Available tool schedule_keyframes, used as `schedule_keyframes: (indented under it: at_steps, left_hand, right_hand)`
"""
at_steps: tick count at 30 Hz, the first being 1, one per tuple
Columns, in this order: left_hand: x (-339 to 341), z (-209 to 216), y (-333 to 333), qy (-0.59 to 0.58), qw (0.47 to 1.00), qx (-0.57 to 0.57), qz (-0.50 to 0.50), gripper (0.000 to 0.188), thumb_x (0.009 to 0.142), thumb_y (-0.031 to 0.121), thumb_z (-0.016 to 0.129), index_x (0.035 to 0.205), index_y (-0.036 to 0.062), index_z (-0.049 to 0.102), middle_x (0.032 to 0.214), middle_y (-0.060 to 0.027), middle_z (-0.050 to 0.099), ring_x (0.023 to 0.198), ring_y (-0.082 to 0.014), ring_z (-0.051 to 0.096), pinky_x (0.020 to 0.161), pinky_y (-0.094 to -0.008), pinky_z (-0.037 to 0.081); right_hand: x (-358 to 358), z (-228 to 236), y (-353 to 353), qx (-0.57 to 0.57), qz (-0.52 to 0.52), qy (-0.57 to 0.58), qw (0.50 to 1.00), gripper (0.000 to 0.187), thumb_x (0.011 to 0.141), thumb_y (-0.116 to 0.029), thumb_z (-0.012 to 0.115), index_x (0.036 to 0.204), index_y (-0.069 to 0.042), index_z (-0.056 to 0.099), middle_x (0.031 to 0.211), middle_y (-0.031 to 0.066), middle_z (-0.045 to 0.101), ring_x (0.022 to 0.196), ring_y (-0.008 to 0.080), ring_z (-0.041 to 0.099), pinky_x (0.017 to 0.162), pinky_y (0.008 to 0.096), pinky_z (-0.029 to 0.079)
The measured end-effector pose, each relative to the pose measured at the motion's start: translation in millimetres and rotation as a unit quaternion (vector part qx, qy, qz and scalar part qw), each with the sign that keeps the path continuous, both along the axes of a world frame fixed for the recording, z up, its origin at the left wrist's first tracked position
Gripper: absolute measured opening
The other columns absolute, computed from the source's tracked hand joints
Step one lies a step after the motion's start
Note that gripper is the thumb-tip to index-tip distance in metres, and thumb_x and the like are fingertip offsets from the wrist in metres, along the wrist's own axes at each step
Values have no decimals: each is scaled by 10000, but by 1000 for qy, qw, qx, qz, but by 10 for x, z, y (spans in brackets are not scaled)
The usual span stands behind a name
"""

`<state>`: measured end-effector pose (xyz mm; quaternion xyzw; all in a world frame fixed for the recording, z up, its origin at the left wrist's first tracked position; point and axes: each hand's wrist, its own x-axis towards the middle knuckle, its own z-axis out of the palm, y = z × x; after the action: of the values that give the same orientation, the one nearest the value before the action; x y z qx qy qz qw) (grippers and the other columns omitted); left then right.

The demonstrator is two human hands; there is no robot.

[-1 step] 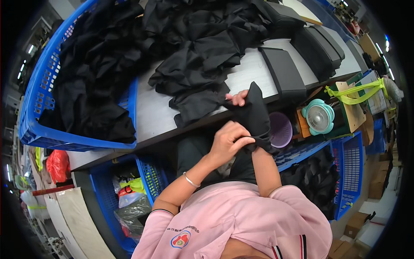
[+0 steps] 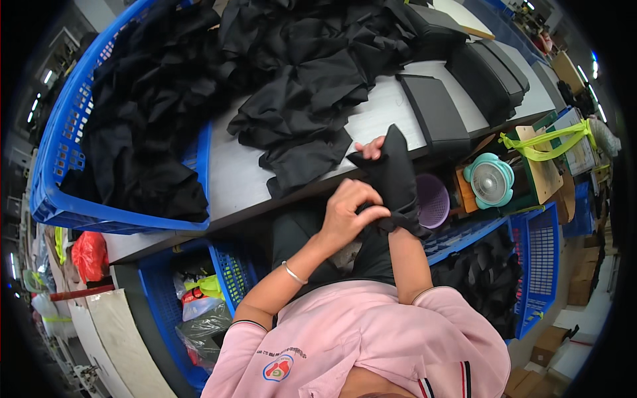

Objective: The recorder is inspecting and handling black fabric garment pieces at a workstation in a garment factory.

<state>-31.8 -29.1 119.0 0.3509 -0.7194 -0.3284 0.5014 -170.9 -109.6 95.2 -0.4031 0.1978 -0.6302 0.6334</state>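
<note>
A black cloth piece, tube-like with a pointed top, is draped around my right forearm over the table's near edge. My right hand is mostly hidden by it; only fingertips show, curled at the cloth's upper left side. Lower down, my left hand is bent with thumb and fingers drawn together at the cloth's left edge, a pale bangle on its wrist. Just beyond, a heap of loose black cloth pieces covers much of the table.
A blue crate full of black cloth stands at the left. Black padded box shapes sit on the table's right. Beside them are a purple bin, a teal fan and another blue crate. A lower crate holds bags.
My left hand has shifted slightly up and left at the cloth's edge. The cloth around my right arm has moved a little; its left corner now stands out more.
</note>
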Motion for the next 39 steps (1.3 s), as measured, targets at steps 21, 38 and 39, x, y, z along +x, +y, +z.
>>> schedule_keyframes:
  at_steps: [21, 38, 39]
  left_hand:
    - [1198, -497, -1647, -469, 856, -52, 212, 480, 881, 378, 698, 1230, 55, 642, 1235, -92, 624, 1227, -320, 507, 1175, -585, 143]
    - [-348, -203, 27, 56, 983, 172, 0, 126, 900, 92, 710, 952, -23, 702, 896, -35, 670, 846, -93, 599, 772, -237, 469]
    - [-311, -263, 18, 71, 975, 211, -7, 123, 920, 91, 689, 965, -23, 694, 888, -14, 653, 848, -73, 579, 771, -227, 461]
  right_hand:
    - [-482, -805, -643, -52, -202, 435, 876, 161, 883, 39, 577, 1026, 21, 647, 958, 121, 697, 875, 195, 685, 788, 290, 553]
    - [-251, -162, -504, -95, -326, 742, 578, 229, 879, -257, 666, 864, -29, 651, 831, 179, 698, 795, 356, 686, 674, 440, 525]
    - [-224, -117, -455, -103, -336, 748, 563, 234, 872, -269, 672, 860, -37, 642, 837, 177, 701, 797, 367, 683, 674, 458, 521]
